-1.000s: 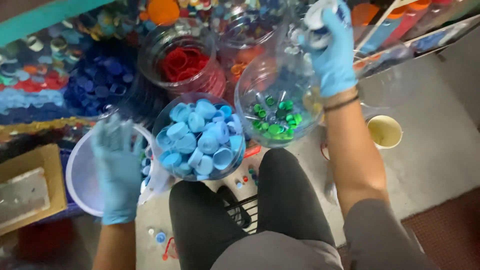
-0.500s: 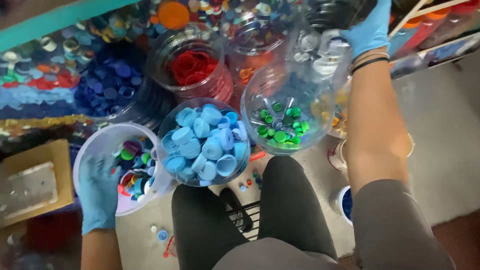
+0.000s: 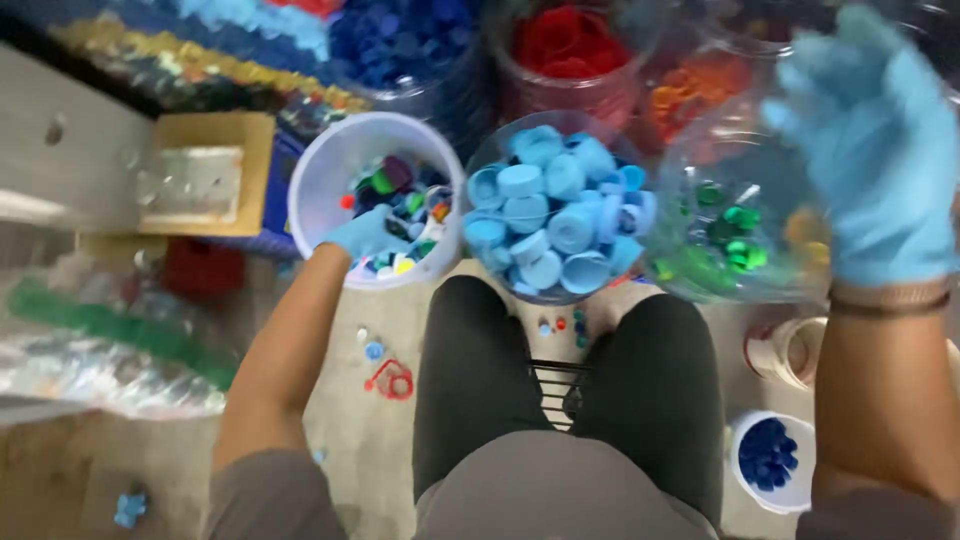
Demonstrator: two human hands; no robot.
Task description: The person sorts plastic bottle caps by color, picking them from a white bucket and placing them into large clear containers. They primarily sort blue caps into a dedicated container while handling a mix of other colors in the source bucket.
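My left hand [image 3: 365, 235], in a blue glove, reaches into a white bucket [image 3: 310, 170] of mixed-colour bottle caps, with its fingertips down among the caps; what they grip is hidden. My right hand [image 3: 875, 150], also gloved and blurred, is raised close to the camera at the upper right, fingers apart, above a clear jar of green caps [image 3: 735, 235]. Between the bucket and that jar stands a clear jar of light blue caps [image 3: 555, 220], just beyond my knees.
Behind these stand jars of red caps [image 3: 570, 45], dark blue caps [image 3: 400, 40] and orange caps [image 3: 690, 100]. A small white tub of dark blue caps [image 3: 770, 455] and a cup [image 3: 785, 345] sit by my right leg. Loose caps [image 3: 385, 375] lie on the floor; a yellow box [image 3: 205, 175] lies left.
My left hand moved from the bucket's outer side into it. My right hand came back from the far jars, toward the camera. The view tilted down and nearer.
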